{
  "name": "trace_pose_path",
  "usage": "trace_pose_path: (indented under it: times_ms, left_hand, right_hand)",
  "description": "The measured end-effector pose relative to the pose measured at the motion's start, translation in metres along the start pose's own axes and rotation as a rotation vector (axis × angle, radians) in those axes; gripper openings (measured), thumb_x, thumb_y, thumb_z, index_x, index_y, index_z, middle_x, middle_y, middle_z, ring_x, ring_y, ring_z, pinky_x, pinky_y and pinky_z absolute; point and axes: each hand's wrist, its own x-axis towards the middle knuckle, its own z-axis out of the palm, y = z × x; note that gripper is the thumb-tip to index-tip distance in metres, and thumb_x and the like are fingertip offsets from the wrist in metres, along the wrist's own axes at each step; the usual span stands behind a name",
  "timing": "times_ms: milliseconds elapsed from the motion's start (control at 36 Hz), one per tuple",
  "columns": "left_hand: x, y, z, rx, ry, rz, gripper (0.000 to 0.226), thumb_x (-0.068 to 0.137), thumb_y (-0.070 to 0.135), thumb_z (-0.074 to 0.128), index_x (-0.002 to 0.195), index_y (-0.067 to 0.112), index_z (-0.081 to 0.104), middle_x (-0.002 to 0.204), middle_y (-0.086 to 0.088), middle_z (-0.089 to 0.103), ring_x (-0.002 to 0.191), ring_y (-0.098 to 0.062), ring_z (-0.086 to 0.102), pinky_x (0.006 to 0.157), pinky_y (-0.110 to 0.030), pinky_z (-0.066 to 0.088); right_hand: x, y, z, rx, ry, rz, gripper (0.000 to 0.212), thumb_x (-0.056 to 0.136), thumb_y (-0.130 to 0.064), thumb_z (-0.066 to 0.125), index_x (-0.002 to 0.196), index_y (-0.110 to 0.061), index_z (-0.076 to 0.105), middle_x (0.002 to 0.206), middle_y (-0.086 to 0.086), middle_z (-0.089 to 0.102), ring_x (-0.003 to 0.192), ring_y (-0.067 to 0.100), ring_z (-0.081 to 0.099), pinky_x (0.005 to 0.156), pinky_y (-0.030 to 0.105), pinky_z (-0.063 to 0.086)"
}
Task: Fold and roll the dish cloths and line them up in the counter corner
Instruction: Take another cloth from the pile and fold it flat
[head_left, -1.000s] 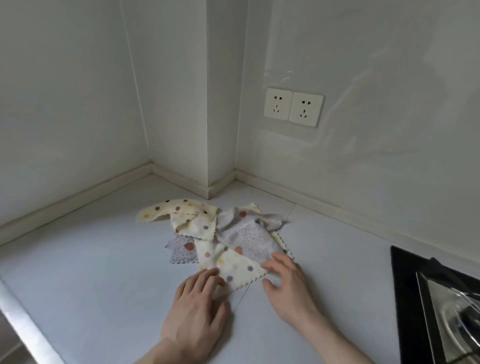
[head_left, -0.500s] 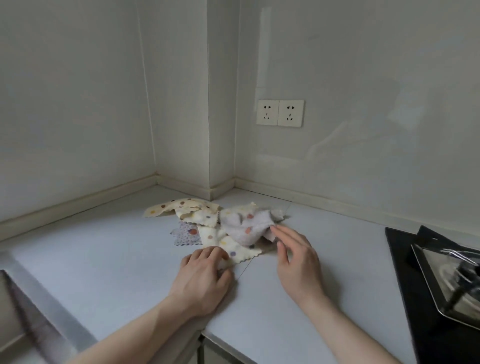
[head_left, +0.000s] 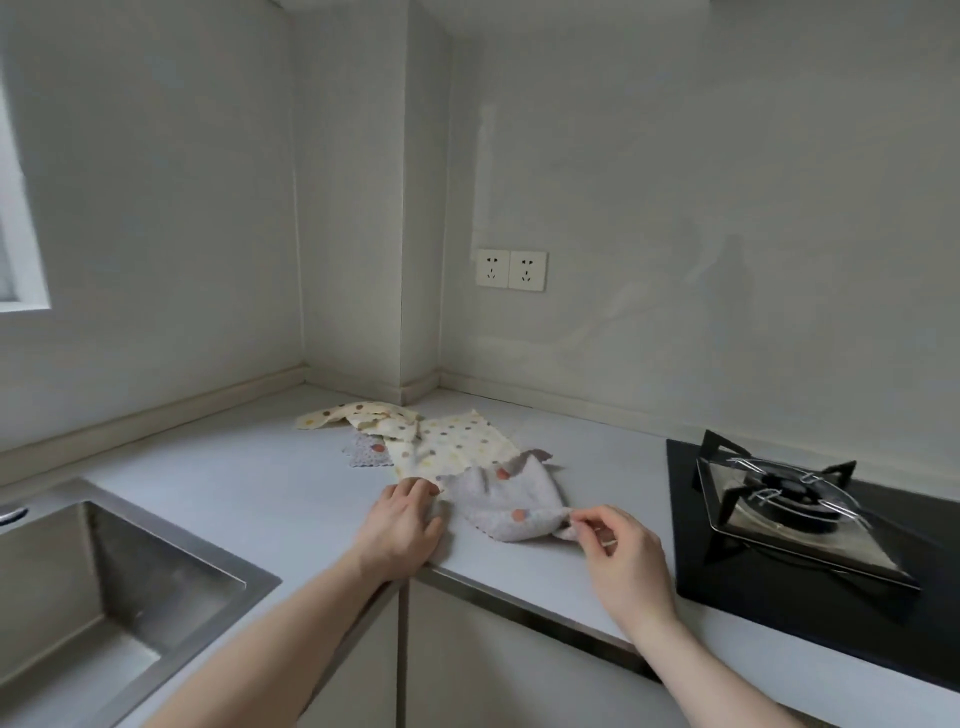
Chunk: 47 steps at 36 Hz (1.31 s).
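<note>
**Q:** What do you log for the cloths?

**A:** Item one — grey dish cloth (head_left: 506, 501), pale grey with orange-brown dots, low centre of the frame, lying rumpled near the front edge of the counter (head_left: 270, 483). I see my right hand (head_left: 621, 558) pinching its right corner between thumb and forefinger, the other fingers curled in. Item two — cream dish cloth (head_left: 452, 441), dotted, spread flat just above and left of the grey one, its lower edge tucked under it. Item three — crumpled cream cloth (head_left: 358, 414), further up and left, nearest the counter corner. Item four — small grey patterned cloth (head_left: 366, 451), showing from beneath the cream ones on their left side. None is folded or rolled.

**Q:** And the left hand?

**A:** My left hand (head_left: 402, 525) lies palm down on the counter, fingers fairly straight, fingertips touching the seam where cream and grey cloths meet. It grasps nothing that I can see.

**Q:** Surroundings?

**A:** Steel sink (head_left: 111, 587) at lower left. Black gas hob (head_left: 795, 509) with its pan support at right, well apart from the cloths. Double wall socket (head_left: 510, 269) on the wall, centre frame. A window frame (head_left: 23, 260) at the far left edge. Cabinet doors (head_left: 467, 670) below the counter edge, bottom centre.
</note>
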Motion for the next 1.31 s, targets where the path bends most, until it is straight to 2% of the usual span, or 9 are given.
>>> trace_pose_path:
  times_ms: [194, 389, 528, 667, 778, 972, 1083, 1194, 1306]
  left_hand:
    - [-0.007, -0.002, 0.003, -0.046, 0.019, 0.030, 0.037, 0.097, 0.046, 0.047, 0.129, 0.027, 0.051, 0.140, 0.003, 0.049, 0.123, -0.021, 0.046, 0.104, -0.036, 0.039]
    - [-0.010, -0.002, 0.005, -0.071, 0.079, 0.128, 0.032, 0.090, 0.040, 0.058, 0.122, 0.035, 0.054, 0.135, 0.013, 0.050, 0.124, -0.014, 0.043, 0.102, -0.031, 0.040]
    - [-0.005, 0.013, 0.007, -0.025, 0.012, 0.158, 0.047, 0.084, 0.055, 0.043, 0.127, 0.039, 0.057, 0.138, 0.016, 0.053, 0.129, -0.015, 0.047, 0.106, -0.035, 0.039]
    - [0.006, 0.027, 0.015, -0.017, -0.005, 0.117, 0.035, 0.094, 0.046, 0.051, 0.126, 0.042, 0.063, 0.133, 0.021, 0.060, 0.128, -0.016, 0.048, 0.105, -0.038, 0.039]
    - [0.008, 0.022, 0.018, -0.067, 0.047, 0.136, 0.017, 0.087, 0.035, 0.062, 0.100, 0.043, 0.070, 0.099, 0.023, 0.061, 0.110, -0.015, 0.050, 0.091, -0.029, 0.045]
    - [0.005, 0.021, 0.020, -0.093, 0.117, 0.205, 0.010, 0.089, 0.034, 0.067, 0.097, 0.032, 0.072, 0.104, 0.016, 0.062, 0.107, -0.013, 0.048, 0.089, -0.027, 0.043]
    - [0.002, 0.025, 0.018, -0.205, 0.132, 0.227, 0.014, 0.091, 0.040, 0.068, 0.086, 0.027, 0.066, 0.086, 0.019, 0.065, 0.090, -0.005, 0.055, 0.080, -0.031, 0.049]
    - [-0.001, 0.027, 0.018, -0.379, 0.145, 0.250, 0.034, 0.092, 0.040, 0.069, 0.069, 0.022, 0.053, 0.062, 0.013, 0.057, 0.058, -0.005, 0.047, 0.060, -0.028, 0.043]
    - [-0.002, 0.027, 0.015, -0.427, 0.099, 0.237, 0.042, 0.087, 0.051, 0.070, 0.071, 0.014, 0.060, 0.057, 0.010, 0.052, 0.054, -0.003, 0.043, 0.056, -0.028, 0.040]
  right_hand:
    - [-0.012, 0.004, -0.006, -0.153, -0.103, 0.032, 0.028, 0.094, -0.021, 0.063, 0.118, -0.037, 0.060, 0.090, -0.021, 0.060, 0.085, 0.006, 0.062, 0.079, 0.031, 0.053]
    - [-0.009, 0.011, -0.003, -0.192, -0.050, 0.048, 0.015, 0.096, -0.028, 0.060, 0.085, -0.037, 0.060, 0.088, -0.018, 0.060, 0.081, 0.007, 0.058, 0.072, 0.031, 0.051]
    - [-0.008, 0.008, -0.004, -0.155, 0.002, 0.092, 0.014, 0.100, -0.033, 0.054, 0.087, -0.034, 0.058, 0.074, -0.021, 0.059, 0.072, 0.010, 0.058, 0.059, 0.030, 0.042]
    - [-0.004, 0.015, -0.003, -0.101, 0.106, 0.153, 0.022, 0.095, -0.009, 0.059, 0.086, -0.029, 0.059, 0.081, -0.014, 0.062, 0.075, 0.015, 0.060, 0.064, 0.032, 0.046]
    - [-0.006, 0.014, -0.007, -0.140, 0.131, 0.147, 0.030, 0.087, 0.004, 0.057, 0.092, -0.026, 0.060, 0.107, -0.008, 0.056, 0.093, 0.017, 0.060, 0.076, 0.030, 0.049]
    - [-0.016, -0.004, -0.003, -0.268, -0.115, -0.112, 0.006, 0.082, -0.031, 0.063, 0.088, -0.032, 0.062, 0.090, -0.019, 0.054, 0.088, 0.001, 0.051, 0.075, 0.021, 0.045]
    - [-0.015, -0.007, -0.002, -0.188, -0.263, -0.053, 0.026, 0.074, -0.054, 0.065, 0.093, -0.036, 0.066, 0.088, -0.024, 0.063, 0.084, -0.001, 0.055, 0.079, 0.017, 0.047]
    - [-0.011, -0.008, -0.003, -0.289, -0.330, -0.032, 0.053, 0.070, -0.071, 0.063, 0.113, -0.039, 0.068, 0.114, -0.028, 0.059, 0.111, -0.005, 0.047, 0.101, 0.019, 0.038]
    - [-0.011, -0.010, -0.003, -0.419, -0.351, 0.014, 0.064, 0.064, -0.087, 0.053, 0.107, -0.040, 0.062, 0.112, -0.026, 0.053, 0.113, 0.002, 0.042, 0.100, 0.026, 0.038]
